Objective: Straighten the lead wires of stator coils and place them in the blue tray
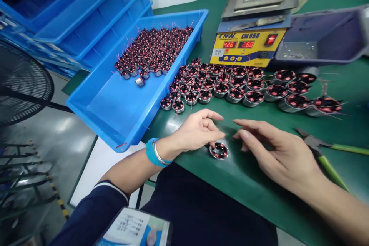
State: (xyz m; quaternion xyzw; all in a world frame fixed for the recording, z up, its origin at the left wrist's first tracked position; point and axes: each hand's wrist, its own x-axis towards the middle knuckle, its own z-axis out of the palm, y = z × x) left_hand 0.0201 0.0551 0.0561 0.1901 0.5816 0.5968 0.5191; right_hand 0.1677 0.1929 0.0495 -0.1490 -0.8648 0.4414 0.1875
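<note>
My left hand (201, 130), with a blue band and a silver bangle at the wrist, hovers over the green table with its fingers apart and nothing visible in them. Just below its fingertips a single copper-wound stator ring (219, 150) lies near the table's front edge. To the right, my right hand (268, 144) has thumb and index finger spread, and nothing shows between them. Beyond both hands stand rows of wound stators (220, 89) with loose wire ends. Green-handled cutters (317, 146) lie open beside my right hand.
A blue tray (112, 100) with many small stators stands at the left, before stacked blue trays (86, 19). Behind the rows sit a yellow-fronted heating unit (245, 48) and a purple bin (325, 38). A black fan (23, 82) is at the far left.
</note>
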